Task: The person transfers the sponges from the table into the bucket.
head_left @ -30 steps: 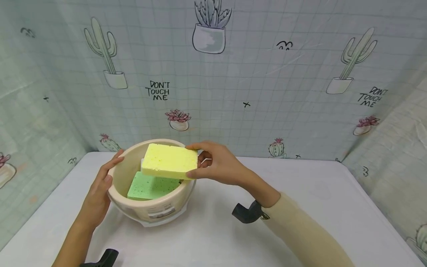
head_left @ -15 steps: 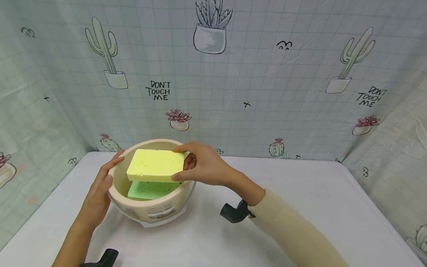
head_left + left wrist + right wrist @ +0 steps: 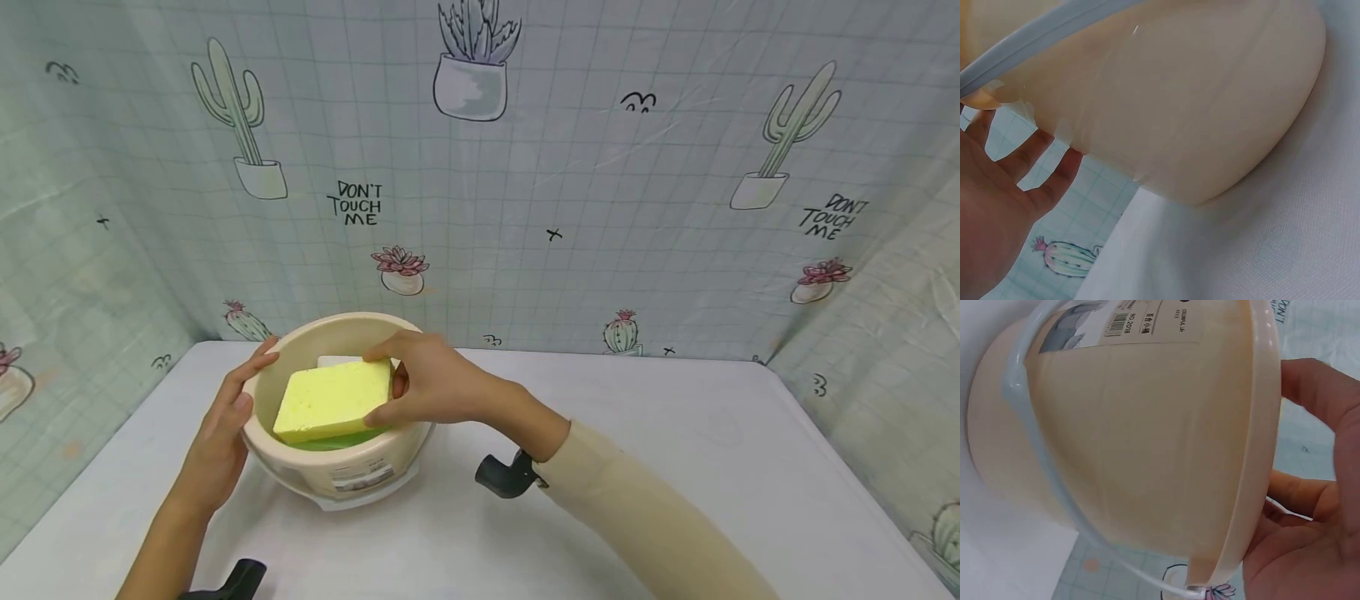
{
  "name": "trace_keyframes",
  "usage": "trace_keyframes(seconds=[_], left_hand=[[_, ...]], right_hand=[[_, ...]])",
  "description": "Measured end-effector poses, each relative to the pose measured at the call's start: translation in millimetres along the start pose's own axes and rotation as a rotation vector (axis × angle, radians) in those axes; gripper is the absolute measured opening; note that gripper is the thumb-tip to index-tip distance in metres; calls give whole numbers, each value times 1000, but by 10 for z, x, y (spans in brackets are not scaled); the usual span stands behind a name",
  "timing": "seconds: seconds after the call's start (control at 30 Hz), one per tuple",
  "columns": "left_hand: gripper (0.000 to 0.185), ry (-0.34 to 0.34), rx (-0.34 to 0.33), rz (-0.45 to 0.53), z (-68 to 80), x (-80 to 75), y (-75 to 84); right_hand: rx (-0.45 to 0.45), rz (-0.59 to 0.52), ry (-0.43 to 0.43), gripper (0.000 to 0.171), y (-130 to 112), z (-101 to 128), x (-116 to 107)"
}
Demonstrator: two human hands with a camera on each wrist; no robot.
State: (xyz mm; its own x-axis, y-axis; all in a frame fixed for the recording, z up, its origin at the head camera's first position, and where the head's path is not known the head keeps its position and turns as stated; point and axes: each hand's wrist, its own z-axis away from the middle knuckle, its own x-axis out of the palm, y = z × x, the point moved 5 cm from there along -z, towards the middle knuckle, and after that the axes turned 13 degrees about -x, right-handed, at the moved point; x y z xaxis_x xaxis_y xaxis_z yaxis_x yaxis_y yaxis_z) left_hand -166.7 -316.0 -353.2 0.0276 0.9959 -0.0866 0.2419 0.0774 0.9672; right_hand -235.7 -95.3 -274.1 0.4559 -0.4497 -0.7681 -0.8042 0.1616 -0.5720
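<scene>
A cream bucket (image 3: 262, 437) stands at the left of the table, with its handle hanging low in front. My left hand (image 3: 215, 437) rests on its left side, fingers spread along the outside by the rim. In the left wrist view, the fingertips (image 3: 1071, 159) touch the wall. My right hand (image 3: 431, 379) pinches the right end of a yellow sponge (image 3: 330, 400), thumb at the near edge and fingers at the far one. The sponge lies slightly tilted inside the bucket's mouth. Under it shows a strip of green sponge (image 3: 337, 442). The right wrist view hides both sponges behind the bucket wall.
Something white (image 3: 337, 361) shows behind the yellow sponge in the bucket. The white table (image 3: 637, 467) extends right, up to a cactus-print curtain (image 3: 585, 167) at the back and sides. A printed label (image 3: 363, 477) sits on the bucket's front.
My right hand has moved left and down with the yellow sponge, from above the rim into the bucket, covering most of the green sponge. My left hand has stayed in place.
</scene>
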Motion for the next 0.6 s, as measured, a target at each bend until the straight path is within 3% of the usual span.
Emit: trace_keyframes(seconds=[0.3,0.6], left_hand=[[47,18,-31,-14,-5,-12,26],[47,33,-53,-35,3,-11,25]], right_hand=[[19,116,-120,72,-57,-92,60],[-1,38,-81,67,-88,-48,-42]])
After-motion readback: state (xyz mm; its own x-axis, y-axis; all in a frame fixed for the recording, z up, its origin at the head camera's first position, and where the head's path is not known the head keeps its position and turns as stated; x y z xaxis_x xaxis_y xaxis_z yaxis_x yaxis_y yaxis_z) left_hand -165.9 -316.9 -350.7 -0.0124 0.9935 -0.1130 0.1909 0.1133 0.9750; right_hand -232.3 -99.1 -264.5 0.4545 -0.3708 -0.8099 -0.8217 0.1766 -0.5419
